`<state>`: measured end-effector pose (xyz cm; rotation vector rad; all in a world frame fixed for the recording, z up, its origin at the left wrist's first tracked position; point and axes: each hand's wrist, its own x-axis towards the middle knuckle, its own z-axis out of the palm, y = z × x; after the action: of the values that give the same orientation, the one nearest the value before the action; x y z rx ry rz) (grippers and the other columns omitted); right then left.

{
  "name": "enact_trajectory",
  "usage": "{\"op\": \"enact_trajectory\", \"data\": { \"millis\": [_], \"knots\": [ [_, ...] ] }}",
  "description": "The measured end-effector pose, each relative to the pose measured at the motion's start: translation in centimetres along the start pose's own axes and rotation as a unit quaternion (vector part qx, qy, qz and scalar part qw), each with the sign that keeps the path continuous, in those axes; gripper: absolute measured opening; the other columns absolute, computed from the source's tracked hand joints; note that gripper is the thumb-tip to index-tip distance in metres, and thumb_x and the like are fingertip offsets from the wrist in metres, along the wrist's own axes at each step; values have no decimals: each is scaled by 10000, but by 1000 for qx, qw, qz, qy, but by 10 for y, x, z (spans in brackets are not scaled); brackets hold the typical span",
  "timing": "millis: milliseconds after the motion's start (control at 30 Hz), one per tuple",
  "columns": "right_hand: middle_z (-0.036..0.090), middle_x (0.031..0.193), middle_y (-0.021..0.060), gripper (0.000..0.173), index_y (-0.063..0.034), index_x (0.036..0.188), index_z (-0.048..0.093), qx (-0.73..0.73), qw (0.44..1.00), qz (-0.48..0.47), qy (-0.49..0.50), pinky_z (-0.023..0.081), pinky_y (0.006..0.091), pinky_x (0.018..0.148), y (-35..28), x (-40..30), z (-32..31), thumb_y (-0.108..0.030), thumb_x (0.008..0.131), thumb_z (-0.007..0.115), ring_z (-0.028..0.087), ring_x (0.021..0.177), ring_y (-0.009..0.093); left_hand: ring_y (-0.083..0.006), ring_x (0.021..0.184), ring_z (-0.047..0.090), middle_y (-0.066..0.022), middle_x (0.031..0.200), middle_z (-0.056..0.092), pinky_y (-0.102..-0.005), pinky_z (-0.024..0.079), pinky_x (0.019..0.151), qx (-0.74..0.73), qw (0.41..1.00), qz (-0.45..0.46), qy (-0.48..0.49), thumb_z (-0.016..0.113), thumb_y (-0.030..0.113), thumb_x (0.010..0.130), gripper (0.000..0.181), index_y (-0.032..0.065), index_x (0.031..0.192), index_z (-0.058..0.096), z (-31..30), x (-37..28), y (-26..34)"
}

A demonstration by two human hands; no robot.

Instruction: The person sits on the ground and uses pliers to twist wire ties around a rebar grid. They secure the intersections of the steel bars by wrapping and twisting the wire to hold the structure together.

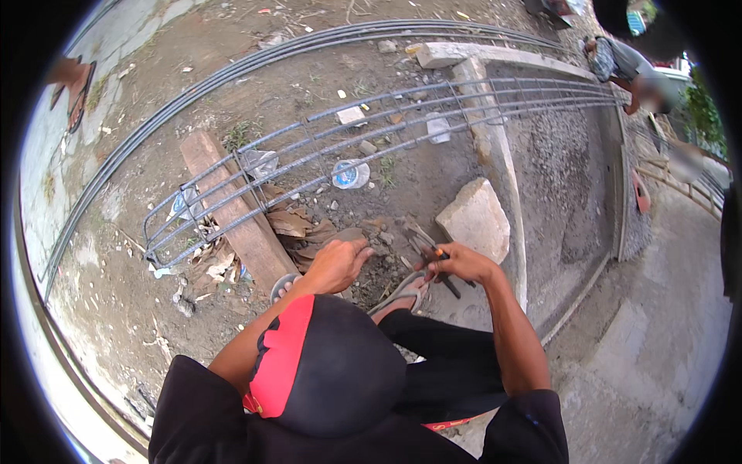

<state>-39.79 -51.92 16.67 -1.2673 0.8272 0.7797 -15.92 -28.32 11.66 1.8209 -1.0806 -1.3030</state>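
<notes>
My right hand (461,264) grips a dark pliers-like hand tool (448,284) with a bit of orange on it, above my sandalled foot. Thin strands (422,235), perhaps tie wire, show just beyond the fingers; whether the hand holds them too is unclear. My left hand (341,262) hovers over the dirt with curled fingers, and I cannot tell if something small is in them. Ahead of both hands lies a long rebar cage (316,152) of ribbed bars joined by stirrups. Its near end rests across a wooden plank (243,240), beside my left hand.
A pale stone block (476,221) sits right of my right hand, against a concrete curb (503,153). Loose rebar rods (191,95) curve past the cage. A plastic cup (351,174) lies beneath it. Another person (623,64) bends at the cage's far end; someone's sandalled foot (80,95) stands left.
</notes>
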Motion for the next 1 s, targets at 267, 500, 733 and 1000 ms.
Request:
{"op": "enact_trajectory", "data": {
  "millis": [267, 500, 733, 1000],
  "knots": [
    [707, 1013, 109, 475, -7, 1360, 616, -38, 933, 67, 353, 574, 406, 814, 58, 1, -64, -383, 1071, 643, 691, 880, 207, -59, 672, 434, 40, 758, 510, -261, 381, 614, -245, 968, -23, 45, 574, 310, 1121, 303, 29, 1105, 686, -61, -24, -56],
    [448, 1587, 263, 670, -39, 1595, 440, -468, 701, 141, 519, 403, 534, 1180, 126, 28, -59, -364, 1044, 637, 419, 1472, 446, -40, 616, 445, 57, 770, 531, -210, 351, 542, -515, 852, -91, 13, 564, 252, 1131, 211, 59, 1134, 649, -10, -7, -31],
    [776, 1004, 204, 317, 56, 1176, 700, 28, 848, -212, 485, 547, 404, 887, -47, 64, 116, -212, 1095, 549, 745, 953, 297, -248, 799, 750, -156, 965, 765, -405, 554, 683, -275, 958, 82, -29, 587, 218, 1084, 254, 0, 1177, 677, 64, 39, 12],
    [665, 717, 199, 178, -30, 1090, 714, -186, 820, -158, 518, 469, 471, 607, -43, 16, 120, -149, 1067, 583, 659, 624, 342, -367, 792, 742, -206, 949, 772, -460, 558, 733, -100, 988, 102, 50, 771, 350, 949, 438, 45, 1254, 694, -11, 18, 36]
  ]
}}
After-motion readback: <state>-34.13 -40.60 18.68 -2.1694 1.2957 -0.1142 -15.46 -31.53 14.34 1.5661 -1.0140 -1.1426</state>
